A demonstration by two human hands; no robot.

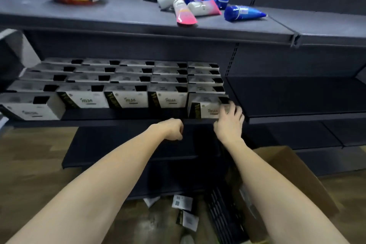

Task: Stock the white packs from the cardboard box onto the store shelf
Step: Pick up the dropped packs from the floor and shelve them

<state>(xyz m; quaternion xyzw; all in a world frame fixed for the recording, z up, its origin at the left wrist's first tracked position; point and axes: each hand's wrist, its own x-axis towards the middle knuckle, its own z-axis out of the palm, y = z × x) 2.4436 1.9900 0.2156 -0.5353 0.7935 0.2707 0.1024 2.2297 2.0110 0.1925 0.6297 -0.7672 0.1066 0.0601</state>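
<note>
- Box [293, 180] on floor, bottom right, w/ dark packs inside.
- Left hand [174, 128] fisted, holding nothing, below shelf [122, 114] edge.
- Right hand [229, 123] fingers grip rightmost front pack [204, 106] on shelf.

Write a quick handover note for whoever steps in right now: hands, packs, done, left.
Right hand: fingers on the front right white pack, at the shelf edge.
Left hand: curled, holding nothing.
Done: rows of white packs fill the shelf's left section.
Left: the section to the right is bare; cardboard box sits on the floor, bottom right, contents unclear.
</note>
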